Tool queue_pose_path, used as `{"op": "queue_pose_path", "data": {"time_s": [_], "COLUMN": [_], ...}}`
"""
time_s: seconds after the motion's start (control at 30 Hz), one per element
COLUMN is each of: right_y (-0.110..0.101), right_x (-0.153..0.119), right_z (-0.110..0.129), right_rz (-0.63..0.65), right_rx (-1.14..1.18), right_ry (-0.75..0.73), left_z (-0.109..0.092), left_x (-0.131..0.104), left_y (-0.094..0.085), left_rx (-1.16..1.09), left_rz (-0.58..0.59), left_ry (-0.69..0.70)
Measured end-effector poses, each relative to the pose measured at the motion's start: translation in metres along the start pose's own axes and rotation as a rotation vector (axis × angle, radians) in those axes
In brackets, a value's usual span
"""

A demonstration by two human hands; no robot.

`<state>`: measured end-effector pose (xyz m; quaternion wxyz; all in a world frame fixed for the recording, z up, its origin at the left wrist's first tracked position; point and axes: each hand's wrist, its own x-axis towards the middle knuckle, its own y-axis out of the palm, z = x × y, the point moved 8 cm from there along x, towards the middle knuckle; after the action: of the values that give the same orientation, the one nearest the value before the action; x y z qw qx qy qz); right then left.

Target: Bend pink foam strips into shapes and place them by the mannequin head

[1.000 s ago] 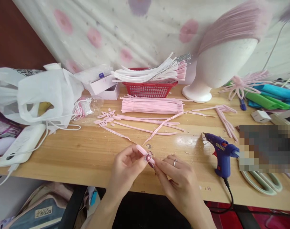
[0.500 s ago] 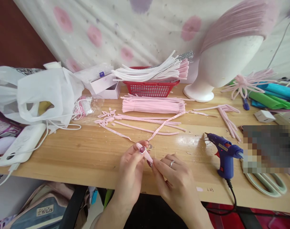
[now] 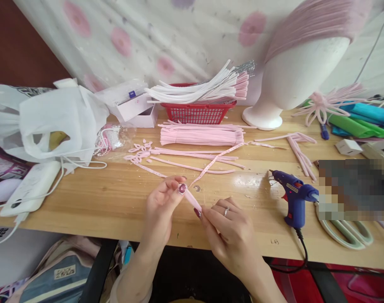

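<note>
Between my two hands stretches a short piece of pink pipe cleaner (image 3: 192, 199), held just above the front part of the table. My left hand (image 3: 162, 204) pinches its upper end between thumb and fingers. The lower end is in the fingertips of my right hand (image 3: 231, 227), which wears a ring. Whether the piece is single or doubled I cannot tell. Behind it, a pink measuring tape (image 3: 213, 162) lies in a bend across the table, partly hidden by my left hand. Small pink pipe cleaner loops (image 3: 138, 153) are gathered at the back left.
A pink pipe cleaner bundle (image 3: 201, 135) lies before a red basket (image 3: 196, 114) of white and pink stems. On the right are a blue glue gun (image 3: 294, 195), scissors (image 3: 346, 235) and a white foam head (image 3: 300, 80). A white power strip (image 3: 30, 189) and plastic bag (image 3: 46, 113) are left.
My left hand has drawn left and slightly up, away from my right hand, so more of the pink pipe cleaner shows between them. My right hand has hardly moved. The view has shifted slightly.
</note>
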<state>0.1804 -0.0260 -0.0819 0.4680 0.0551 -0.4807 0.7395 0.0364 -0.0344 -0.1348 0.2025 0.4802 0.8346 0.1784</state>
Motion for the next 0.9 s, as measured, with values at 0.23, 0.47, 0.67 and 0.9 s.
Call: {"op": "queue_pose_path", "data": {"time_s": [0.23,0.47,0.67,0.9], "right_y": [0.001,0.009,0.021,0.031], "right_x": [0.002,0.001,-0.008,-0.006], "right_z": [-0.008,-0.018,-0.03,-0.038], "right_rz": [0.037,0.123,0.202,0.187], "right_rx": [0.037,0.301,0.824,1.036], "right_ry": [0.029,0.238,0.513,0.604], "left_z": [0.015,0.03,0.034,0.029], "left_x": [-0.006,-0.009,-0.011,-0.012], "left_y": [0.011,0.019,0.02,0.024], "left_rx": [0.171,-0.033,-0.088,-0.06], "left_rz": [0.265,0.208,0.218,0.244], "left_ry": [-0.101,-0.196,-0.245,-0.19]}}
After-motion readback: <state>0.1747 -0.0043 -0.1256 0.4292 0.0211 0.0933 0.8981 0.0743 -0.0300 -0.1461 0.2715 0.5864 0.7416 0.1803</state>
